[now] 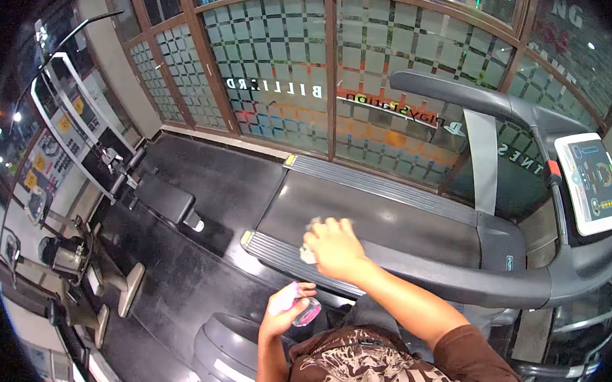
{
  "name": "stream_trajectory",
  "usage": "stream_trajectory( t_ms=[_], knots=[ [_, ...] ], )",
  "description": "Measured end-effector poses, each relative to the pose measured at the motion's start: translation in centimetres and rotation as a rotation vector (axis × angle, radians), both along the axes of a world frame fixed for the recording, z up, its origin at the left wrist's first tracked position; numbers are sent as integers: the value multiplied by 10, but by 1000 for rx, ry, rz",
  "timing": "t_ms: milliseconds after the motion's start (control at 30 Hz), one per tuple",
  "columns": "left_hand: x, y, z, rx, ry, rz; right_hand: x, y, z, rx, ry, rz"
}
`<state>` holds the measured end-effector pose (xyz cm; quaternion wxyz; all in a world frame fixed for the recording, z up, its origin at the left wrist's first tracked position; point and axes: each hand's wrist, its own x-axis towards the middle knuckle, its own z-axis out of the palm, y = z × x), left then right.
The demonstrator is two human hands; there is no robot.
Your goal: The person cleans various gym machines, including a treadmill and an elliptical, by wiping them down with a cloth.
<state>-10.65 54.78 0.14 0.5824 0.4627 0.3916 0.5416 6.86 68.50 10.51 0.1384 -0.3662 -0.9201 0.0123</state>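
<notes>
My left hand (277, 319) is closed round a small spray bottle (306, 313) with a white and pink top and a clear body showing pink. It is low in front of my body, beside the near side rail. Stretched out farther forward, my right hand (335, 249) is closed on a crumpled whitish cloth (308, 253), partly hidden by the fingers. In this view that hand overlaps the treadmill (385, 218) near its black belt and the ridged near rail (282, 257).
The treadmill's white console (591, 184) and dark handrail (454, 87) rise at the right. A padded bench (166, 198) with a weight machine (69, 100) is at the left, near an exercise bike (72, 258). Frosted glass panels (271, 74) line the far side.
</notes>
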Motion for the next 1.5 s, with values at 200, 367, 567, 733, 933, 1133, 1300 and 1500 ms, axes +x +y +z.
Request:
stream_trajectory(
  t_ms=[200, 367, 567, 733, 933, 1133, 1300, 1500],
  knots=[
    [-1, -18, 2, -43, 27, 26, 30, -21, 5, 22, 95, 183],
    [-21, -33, 1, -124, 45, 141, 153, -63, 52, -209, 9, -133],
    [-30, -36, 3, -152, 38, 230, 238, -110, 67, -284, 152, -520],
    [-30, -33, 12, -145, 57, 197, 180, -73, 31, 57, 123, -460],
    [-26, -34, 11, -123, 52, 154, 70, -18, 25, 30, 100, -252],
    [-6, -22, 6, -48, 42, 73, 3, 10, 12, -163, -127, -51],
    [-6, -20, 14, -37, 0, 66, 52, -22, 29, -118, 33, -7],
    [-29, -28, 4, -105, 41, 176, 215, -87, 42, -62, 237, -384]
  ],
)
